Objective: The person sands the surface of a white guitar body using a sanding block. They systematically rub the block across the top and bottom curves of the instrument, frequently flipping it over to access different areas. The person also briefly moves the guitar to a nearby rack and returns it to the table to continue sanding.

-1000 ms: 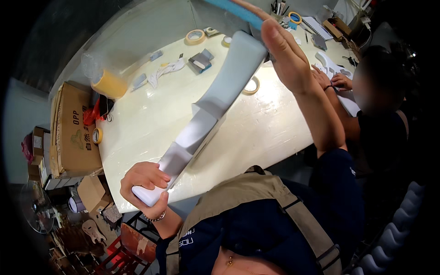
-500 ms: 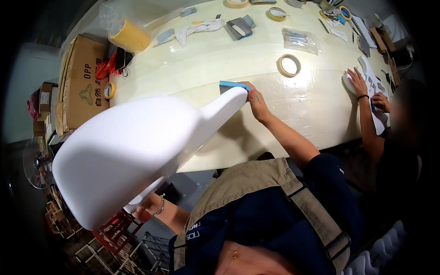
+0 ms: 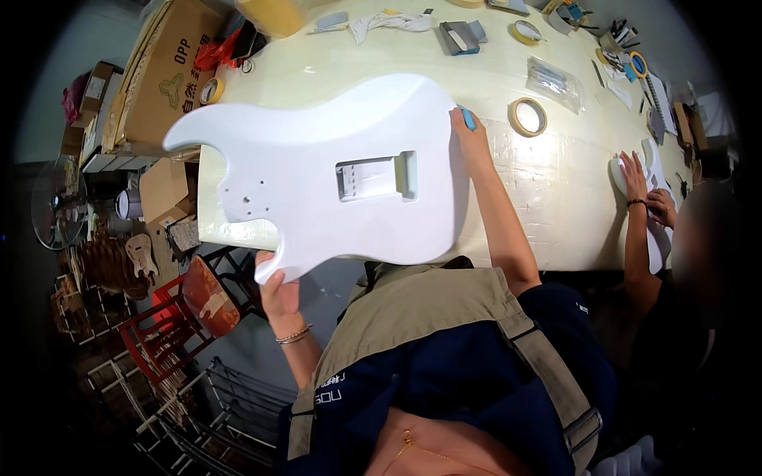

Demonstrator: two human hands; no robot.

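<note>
Body: a white guitar body (image 3: pixel 333 178) is held flat above the near edge of the tabletop (image 3: pixel 556 190), broad face up to the camera; that lie shows the whole painted face, its rectangular cavity and its small drilled holes.
Left hand: the left hand (image 3: pixel 279 292) grips the lower horn from below, off the tabletop's edge; its grip is closed on that horn, and it seems to carry much of the weight.
Right hand: the right hand (image 3: pixel 468 135) presses on the body's right edge, its grip on the rim, a small blue block (image 3: pixel 468 119) at its fingertips; whether the fingers hold the block or only touch it, I cannot tell. It looks to steady the far end against the pull of the left.
Where: most of the body hangs over the tabletop, the horn end juts past it over a red stool (image 3: pixel 194 305).
Tape: two tape rolls (image 3: pixel 529 117) lie on the tabletop right of the body, apart from it, within easy reach.
Box: a cardboard box (image 3: pixel 171 79) stands at the tabletop's left end, behind the upper horn.
Neighbour: another person's hands (image 3: pixel 635 178) rest on a white part (image 3: pixel 652 208) at the right end, well apart.
</note>
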